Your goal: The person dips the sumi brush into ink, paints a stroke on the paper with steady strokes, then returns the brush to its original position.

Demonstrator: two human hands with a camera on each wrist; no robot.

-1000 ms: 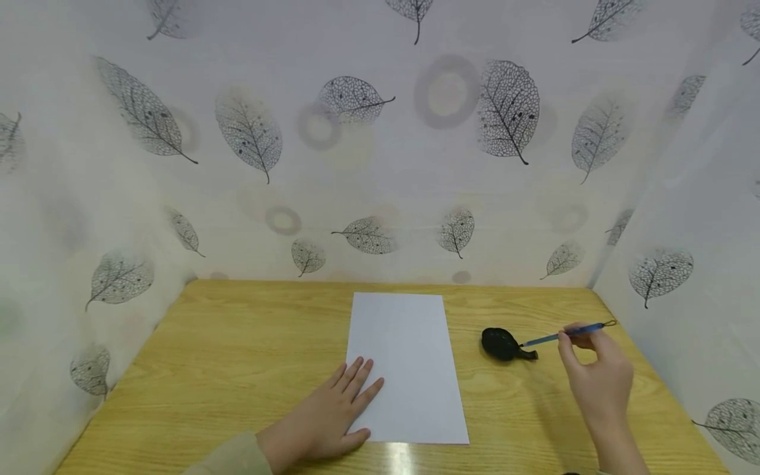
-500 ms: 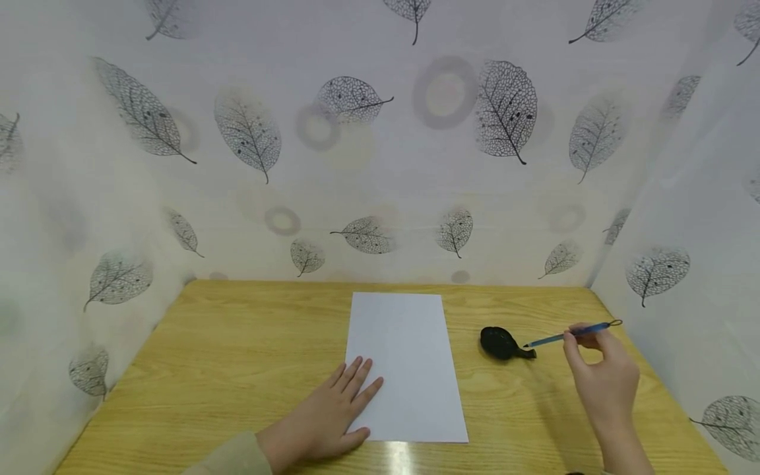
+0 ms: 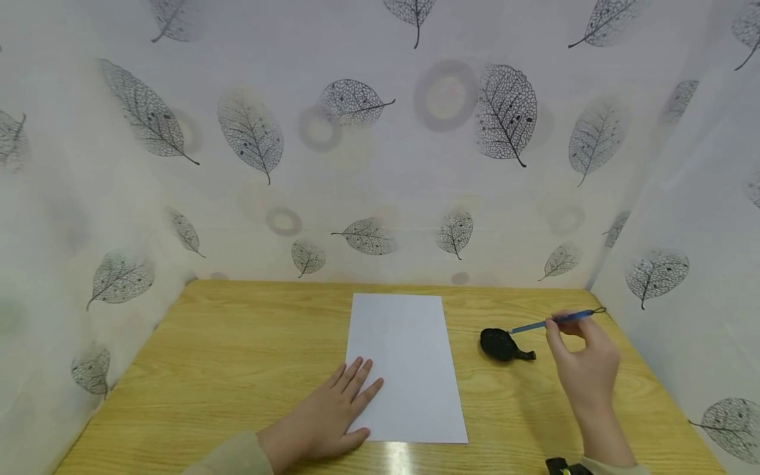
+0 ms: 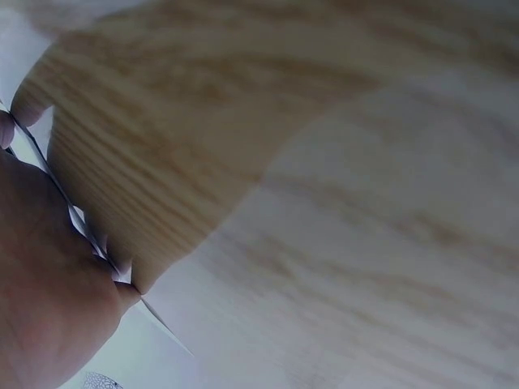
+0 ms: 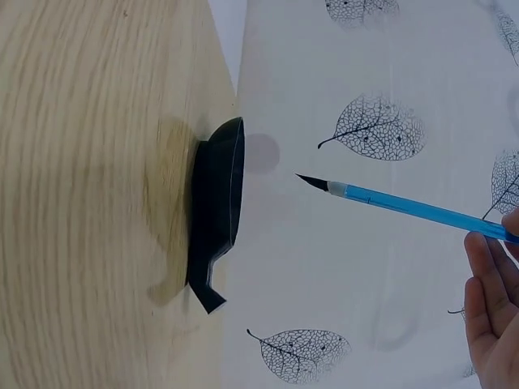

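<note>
A blank white sheet of paper [image 3: 410, 369] lies on the wooden table. My left hand [image 3: 332, 415] rests flat on its lower left edge, fingers spread. To the right of the sheet is a small black ink dish [image 3: 497, 346] with a short stem-like handle. My right hand [image 3: 584, 359] pinches a blue brush [image 3: 534, 325] near the middle of its handle, a loop at the rear end. In the right wrist view the brush [image 5: 405, 207] shows a dark pointed tip, held up clear of the ink dish [image 5: 217, 194].
The wooden table [image 3: 237, 349] is enclosed at the back and both sides by a pale curtain [image 3: 380, 165] printed with leaves. A dark wrist strap piece [image 3: 557, 466] shows beside the right sleeve.
My right hand first drew the brush slightly right, then moved left and upward, so the tip now stands by the far side of the ink dish. My left hand stays put.
</note>
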